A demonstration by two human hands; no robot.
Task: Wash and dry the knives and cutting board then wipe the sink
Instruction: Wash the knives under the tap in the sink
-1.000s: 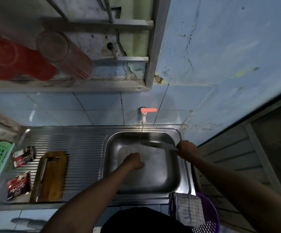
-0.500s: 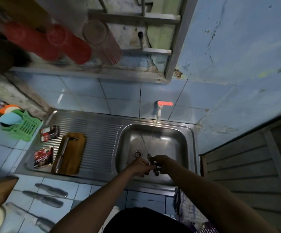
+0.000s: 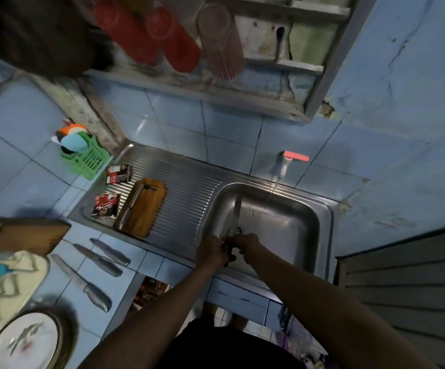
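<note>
Over the near edge of the steel sink basin (image 3: 296, 222), my left hand (image 3: 212, 250) and my right hand (image 3: 248, 247) both close around the handle of a knife (image 3: 236, 211). Its blade points away from me, towards the back of the basin. A thin stream of water falls from the tap (image 3: 285, 162) with a red lever, to the right of the blade. A wooden cutting board (image 3: 146, 209) lies on the ribbed drainboard with another knife (image 3: 130, 206) on its left side. Three knives (image 3: 101, 262) lie side by side on the tiled counter at the left.
Two sachets (image 3: 106, 206) lie on the drainboard left of the board. A green basket (image 3: 88, 155) stands at the back left. A second wooden board (image 3: 21, 235), a cloth (image 3: 5, 283) and a plate (image 3: 21, 342) sit on the left counter. Red cups (image 3: 173, 38) hang overhead.
The knife went from lying across the basin under the tap in my right hand to pointing away from me, held at the near edge by both hands. My view shifted left.
</note>
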